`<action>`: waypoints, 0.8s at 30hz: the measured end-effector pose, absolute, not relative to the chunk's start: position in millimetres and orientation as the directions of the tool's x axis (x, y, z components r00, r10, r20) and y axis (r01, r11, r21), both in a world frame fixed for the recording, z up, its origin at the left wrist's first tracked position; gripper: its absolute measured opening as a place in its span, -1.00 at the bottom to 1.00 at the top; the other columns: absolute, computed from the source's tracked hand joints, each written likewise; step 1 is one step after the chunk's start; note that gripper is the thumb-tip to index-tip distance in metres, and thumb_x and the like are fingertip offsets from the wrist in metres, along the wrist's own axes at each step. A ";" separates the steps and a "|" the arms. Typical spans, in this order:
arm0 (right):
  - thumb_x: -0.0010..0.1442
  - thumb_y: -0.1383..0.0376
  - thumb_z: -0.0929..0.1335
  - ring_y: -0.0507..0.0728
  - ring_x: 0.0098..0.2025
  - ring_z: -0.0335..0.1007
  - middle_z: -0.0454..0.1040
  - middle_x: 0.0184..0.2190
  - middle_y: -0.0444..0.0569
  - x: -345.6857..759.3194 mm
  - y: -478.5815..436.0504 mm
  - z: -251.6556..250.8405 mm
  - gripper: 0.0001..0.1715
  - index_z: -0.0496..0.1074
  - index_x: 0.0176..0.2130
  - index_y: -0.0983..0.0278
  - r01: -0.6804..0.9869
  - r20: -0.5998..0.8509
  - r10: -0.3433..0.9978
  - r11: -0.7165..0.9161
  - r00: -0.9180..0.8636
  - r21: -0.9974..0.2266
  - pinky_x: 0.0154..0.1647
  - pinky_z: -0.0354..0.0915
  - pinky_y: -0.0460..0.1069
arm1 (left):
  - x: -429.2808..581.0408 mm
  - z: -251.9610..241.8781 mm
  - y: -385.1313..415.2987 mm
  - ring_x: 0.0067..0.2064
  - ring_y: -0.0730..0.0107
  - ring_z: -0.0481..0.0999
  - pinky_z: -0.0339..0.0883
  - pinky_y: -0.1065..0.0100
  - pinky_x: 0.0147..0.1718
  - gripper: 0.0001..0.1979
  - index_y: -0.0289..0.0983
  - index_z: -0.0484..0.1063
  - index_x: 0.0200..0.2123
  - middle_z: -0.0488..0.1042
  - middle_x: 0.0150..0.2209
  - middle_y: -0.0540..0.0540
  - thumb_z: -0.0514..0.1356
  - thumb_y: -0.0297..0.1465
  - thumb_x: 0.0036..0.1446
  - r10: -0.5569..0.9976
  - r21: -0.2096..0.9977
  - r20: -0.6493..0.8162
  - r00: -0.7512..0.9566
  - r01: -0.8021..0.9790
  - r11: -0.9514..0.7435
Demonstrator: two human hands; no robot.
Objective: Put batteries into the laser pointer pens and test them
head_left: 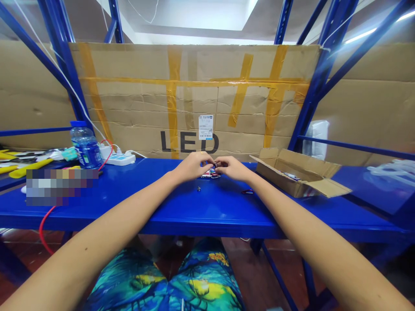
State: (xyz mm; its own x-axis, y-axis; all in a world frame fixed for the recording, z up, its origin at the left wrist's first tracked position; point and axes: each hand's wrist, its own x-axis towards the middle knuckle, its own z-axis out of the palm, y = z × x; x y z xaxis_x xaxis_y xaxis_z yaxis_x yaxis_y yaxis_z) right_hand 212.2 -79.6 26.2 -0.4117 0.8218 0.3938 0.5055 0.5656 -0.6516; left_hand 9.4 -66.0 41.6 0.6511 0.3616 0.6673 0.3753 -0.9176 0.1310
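My left hand [193, 166] and my right hand [232, 168] meet over the middle of the blue table [181, 207]. Both have their fingertips pinched around a small dark piece [215, 164], too small to name. Just under the fingers lies a pile of small slim items [210, 174] in red, white and silver, partly hidden by the hands. A tiny metallic piece [199, 189] rests nearer to me. Beside my right wrist is a small red and dark item [247, 191].
An open cardboard box [300, 188] with a few slim items inside stands at right. At left are a blue-capped bottle [86, 149], a white power strip [120, 159], a red cable [43, 226] and yellow-handled tools [30, 168]. A large cardboard panel [139, 108] closes the back.
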 end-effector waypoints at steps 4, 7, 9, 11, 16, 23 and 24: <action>0.02 0.39 0.31 0.05 -0.41 0.30 0.40 -0.48 -0.11 211.6 -79.4 25.3 -0.84 0.41 -0.30 0.31 0.531 0.374 0.842 0.536 -0.389 -0.657 -0.31 0.27 -0.02 | -15.6 54.0 -72.7 -0.38 0.43 0.45 0.25 0.43 -0.39 -0.85 -0.28 0.54 -0.29 0.54 -0.39 -0.03 0.21 -0.39 0.05 0.527 0.302 0.248 0.813 0.451 -0.840; 0.05 0.41 0.30 0.05 -0.43 0.33 0.42 -0.44 -0.08 209.1 -82.1 25.0 -0.80 0.41 -0.25 0.30 0.497 0.300 0.860 0.489 -0.414 -0.717 -0.39 0.32 -0.03 | -30.1 54.8 -78.9 -0.45 0.45 0.45 0.24 0.45 -0.47 -0.79 -0.26 0.53 -0.23 0.55 -0.42 -0.03 0.22 -0.36 0.03 0.574 0.401 -0.068 0.816 0.549 -0.733; 0.07 0.42 0.30 0.04 -0.44 0.34 0.43 -0.42 -0.07 207.0 -85.0 25.4 -0.80 0.41 -0.23 0.30 0.495 0.265 0.866 0.467 -0.425 -0.732 -0.42 0.33 -0.04 | -32.0 51.9 -82.4 -0.47 0.45 0.44 0.23 0.45 -0.50 -0.76 -0.26 0.52 -0.20 0.55 -0.42 -0.03 0.20 -0.36 0.03 0.602 0.425 -0.106 0.792 0.583 -0.692; 0.08 0.43 0.29 0.02 -0.47 0.33 0.45 -0.40 -0.07 205.1 -87.7 26.1 -0.79 0.41 -0.22 0.30 0.513 0.244 0.874 0.451 -0.420 -0.730 -0.43 0.34 -0.05 | -29.0 48.7 -85.3 -0.48 0.45 0.43 0.22 0.44 -0.51 -0.77 -0.27 0.52 -0.23 0.53 -0.42 -0.04 0.18 -0.37 0.03 0.607 0.424 -0.110 0.787 0.590 -0.687; 0.06 0.47 0.27 0.01 -0.52 0.31 0.41 -0.48 -0.12 204.8 -87.9 28.8 -0.74 0.41 -0.20 0.32 0.509 0.231 0.885 0.428 -0.405 -0.747 -0.45 0.29 -0.07 | -21.4 45.0 -87.8 -0.43 0.44 0.44 0.24 0.44 -0.44 -0.85 -0.30 0.51 -0.36 0.52 -0.43 -0.03 0.16 -0.46 -0.04 0.577 0.367 -0.026 0.817 0.545 -0.754; 0.04 0.47 0.21 0.02 -0.59 0.16 0.25 -0.63 -0.19 201.9 -87.1 29.7 -0.63 0.41 -0.15 0.36 0.468 0.259 0.903 0.404 -0.344 -0.786 -0.50 0.13 -0.04 | -10.4 31.5 -71.0 -0.44 0.48 0.37 0.24 0.44 -0.43 -0.93 -0.31 0.41 -0.43 0.43 -0.50 0.01 0.17 -0.45 -0.06 0.668 0.569 0.546 0.506 0.360 -0.739; 0.06 0.44 0.22 0.02 -0.57 0.15 0.25 -0.62 -0.18 199.5 -88.8 28.8 -0.67 0.42 -0.18 0.35 0.484 0.260 0.892 0.424 -0.371 -0.766 -0.49 0.12 -0.04 | -7.2 29.2 -69.5 -0.47 0.49 0.36 0.23 0.45 -0.46 -0.93 -0.31 0.39 -0.42 0.41 -0.52 0.03 0.17 -0.44 -0.05 0.688 0.616 0.575 0.443 0.319 -0.720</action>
